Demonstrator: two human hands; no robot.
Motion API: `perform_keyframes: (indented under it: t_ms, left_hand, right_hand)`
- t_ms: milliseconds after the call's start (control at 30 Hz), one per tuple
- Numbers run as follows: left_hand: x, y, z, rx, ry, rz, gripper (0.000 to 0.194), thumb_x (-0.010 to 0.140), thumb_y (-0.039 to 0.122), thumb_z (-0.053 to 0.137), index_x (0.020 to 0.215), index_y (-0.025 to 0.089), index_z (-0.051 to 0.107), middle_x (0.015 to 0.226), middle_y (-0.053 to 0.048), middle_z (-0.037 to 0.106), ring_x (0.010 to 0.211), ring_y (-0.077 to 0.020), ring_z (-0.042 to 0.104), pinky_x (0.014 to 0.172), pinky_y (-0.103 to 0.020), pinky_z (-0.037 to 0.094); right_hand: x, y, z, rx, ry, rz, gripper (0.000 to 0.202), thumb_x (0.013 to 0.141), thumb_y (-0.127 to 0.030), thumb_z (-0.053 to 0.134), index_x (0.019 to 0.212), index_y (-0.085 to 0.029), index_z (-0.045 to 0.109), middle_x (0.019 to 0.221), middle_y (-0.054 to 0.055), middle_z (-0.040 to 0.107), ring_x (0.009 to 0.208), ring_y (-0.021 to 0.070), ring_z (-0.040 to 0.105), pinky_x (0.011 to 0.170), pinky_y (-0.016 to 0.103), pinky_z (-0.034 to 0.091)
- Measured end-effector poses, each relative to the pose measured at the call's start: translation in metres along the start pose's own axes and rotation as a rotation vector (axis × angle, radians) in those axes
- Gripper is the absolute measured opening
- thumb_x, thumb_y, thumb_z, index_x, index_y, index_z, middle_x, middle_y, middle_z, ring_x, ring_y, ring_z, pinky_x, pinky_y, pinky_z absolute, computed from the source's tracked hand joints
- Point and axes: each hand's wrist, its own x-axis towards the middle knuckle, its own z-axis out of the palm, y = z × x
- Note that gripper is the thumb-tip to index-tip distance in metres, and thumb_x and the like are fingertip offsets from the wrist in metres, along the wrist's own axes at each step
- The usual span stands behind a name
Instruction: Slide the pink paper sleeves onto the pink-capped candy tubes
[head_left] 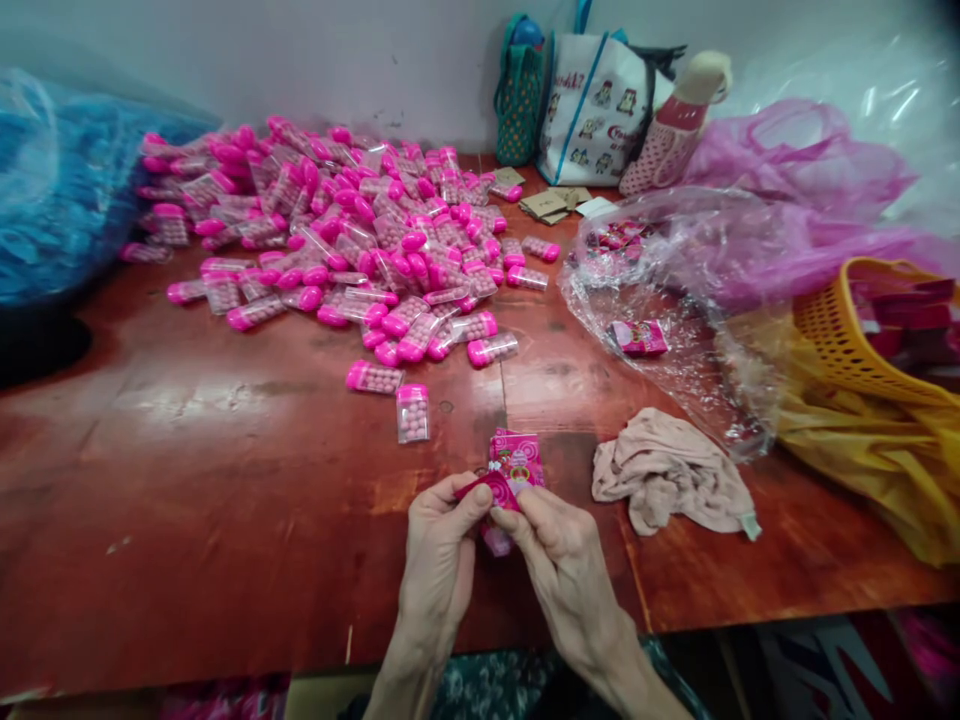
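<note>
Between my two hands is a small pink printed packet (495,490), close to the table's front edge. My left hand (442,535) pinches its left side with thumb and fingertips. On the opposite side, my right hand (559,540) grips it with closed fingers. More pink printed packets (519,450) lie on the table right behind and under it. Two clear pink-capped candy containers (412,415) sit a little beyond my left hand. A large heap of such containers (360,220) spreads over the back of the table.
A crumpled beige cloth (667,470) lies to the right. Beyond it are a clear plastic bag (690,330) with pink packets, a yellow basket (847,320) and a pink bag (810,160). A blue bag (67,190) stands left; a white tote (596,110) leans at the wall.
</note>
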Motion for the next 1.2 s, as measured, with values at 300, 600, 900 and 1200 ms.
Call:
perform_keyframes:
  t_ms: [300,600,900,1200]
  left_hand:
    - [-0.004,-0.006,0.003,0.017,0.065,0.121,0.014,0.063,0.023,0.075,0.062,0.014,0.066,0.056,0.003,0.060,0.050,-0.0058,0.051,0.050,-0.015,0.042]
    - [0.012,0.005,-0.010,0.092,0.077,0.256,0.008,0.067,0.018,0.072,0.075,0.016,0.072,0.064,0.002,0.065,0.062,-0.0087,0.055,0.061,-0.018,0.045]
    - [0.005,0.007,-0.005,0.005,0.008,0.090,0.018,0.057,0.017,0.077,0.056,0.013,0.059,0.060,0.002,0.058,0.056,-0.0094,0.052,0.052,-0.019,0.044]
    - [0.000,0.007,-0.015,0.353,-0.034,0.405,0.038,0.064,0.008,0.074,0.096,0.022,0.058,0.087,0.000,0.065,0.077,-0.0130,0.061,0.067,-0.023,0.050]
  right_hand:
    - [0.003,0.003,-0.004,0.258,-0.131,0.150,0.026,0.088,-0.035,0.047,0.070,-0.018,0.055,0.067,0.000,0.053,0.062,0.0140,0.048,0.057,0.024,0.038]
    - [0.006,0.005,-0.002,0.345,-0.090,0.268,0.013,0.085,-0.025,0.055,0.084,-0.017,0.065,0.079,0.001,0.066,0.073,0.0152,0.060,0.069,0.024,0.045]
    - [0.009,-0.002,0.003,0.323,0.058,0.254,0.011,0.079,-0.020,0.064,0.068,-0.018,0.062,0.066,-0.001,0.062,0.063,0.0147,0.057,0.060,0.024,0.044]
    - [0.005,0.004,-0.001,0.132,-0.013,0.046,0.026,0.091,-0.021,0.046,0.071,-0.018,0.062,0.072,0.004,0.062,0.067,0.0165,0.056,0.063,0.026,0.044]
